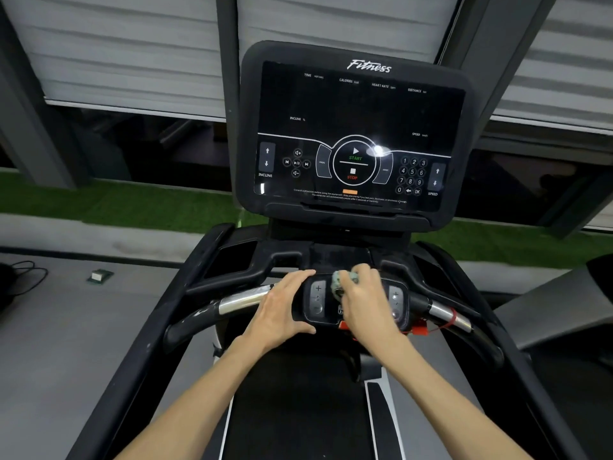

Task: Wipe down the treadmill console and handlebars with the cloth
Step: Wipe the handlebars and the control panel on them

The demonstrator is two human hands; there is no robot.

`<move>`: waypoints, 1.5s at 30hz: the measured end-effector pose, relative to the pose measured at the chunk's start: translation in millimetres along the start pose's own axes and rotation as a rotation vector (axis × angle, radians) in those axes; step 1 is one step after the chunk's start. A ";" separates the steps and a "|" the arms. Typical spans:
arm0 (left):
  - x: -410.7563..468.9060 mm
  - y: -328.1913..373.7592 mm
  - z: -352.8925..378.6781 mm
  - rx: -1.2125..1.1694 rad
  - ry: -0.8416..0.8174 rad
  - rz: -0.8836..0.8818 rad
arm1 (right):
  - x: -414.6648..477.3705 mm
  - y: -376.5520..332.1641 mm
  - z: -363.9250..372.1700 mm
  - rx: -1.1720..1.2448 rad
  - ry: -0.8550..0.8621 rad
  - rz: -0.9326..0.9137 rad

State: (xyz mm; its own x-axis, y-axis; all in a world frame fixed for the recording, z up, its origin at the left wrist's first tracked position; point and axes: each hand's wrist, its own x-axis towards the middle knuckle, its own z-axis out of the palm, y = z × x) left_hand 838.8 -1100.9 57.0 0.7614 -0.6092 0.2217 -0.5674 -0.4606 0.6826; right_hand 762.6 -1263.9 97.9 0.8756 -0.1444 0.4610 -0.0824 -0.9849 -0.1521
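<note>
At the far left a dark cable (28,269) is running off the frame edge, and a small box (99,276) is lying on the grey floor, too blurred to read. The left handlebar (243,298) is showing a shiny metal sleeve between matte black ends. Its inner end is disappearing under the left hand (282,310), which is clasping the left end of the control pad (319,302), fingers over the far edge and thumb hooked along the near edge. The pad is a rounded black panel carrying two grey button strips, the right one partly covered. Above it the console (358,107) is standing dark and glossy, with a lamp glaring off it (the small print is hard to make out). The cloth (339,284), a pale greenish wad, is sitting on the middle of the pad, mostly buried in the right hand (368,303), whose fingers are bunching it tight and pressing it down. Beyond that wrist a red clip (419,331) is peeking out, its shape unclear, and a thin red cord is looping at the right handlebar (444,312), which is also metal-sleeved. Two handlebars, two hands and one cloth are showing.
</note>
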 end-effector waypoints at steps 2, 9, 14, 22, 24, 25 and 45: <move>0.2 -2.1 1.8 -0.008 0.004 -0.016 | 5.2 -21.6 7.0 0.032 -0.046 -0.058; 0.5 -1.7 0.5 -0.002 0.008 -0.062 | -8.4 30.4 -12.2 -0.023 -0.045 0.030; 0.1 -2.4 1.5 0.020 0.011 -0.040 | 1.8 -2.3 0.7 -0.010 -0.032 -0.036; 1.1 -6.3 -1.0 0.026 -0.032 -0.035 | 4.2 -0.5 1.7 0.004 -0.103 -0.121; 0.3 -5.2 -1.1 0.034 -0.030 -0.032 | 7.4 3.2 1.6 0.006 -0.082 -0.085; -0.6 -5.1 -0.6 0.041 -0.032 -0.026 | 8.5 -1.0 2.5 0.005 -0.073 -0.078; -35.7 -34.1 22.3 0.527 0.102 0.118 | -27.8 -28.3 14.7 -0.101 -0.178 -0.235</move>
State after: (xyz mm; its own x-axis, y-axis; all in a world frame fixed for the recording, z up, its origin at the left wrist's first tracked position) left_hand 823.9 -1077.8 10.3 0.6949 -0.6228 0.3595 -0.7110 -0.6699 0.2138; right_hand 747.7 -1230.7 76.6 0.9452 0.0983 0.3112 0.0930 -0.9952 0.0319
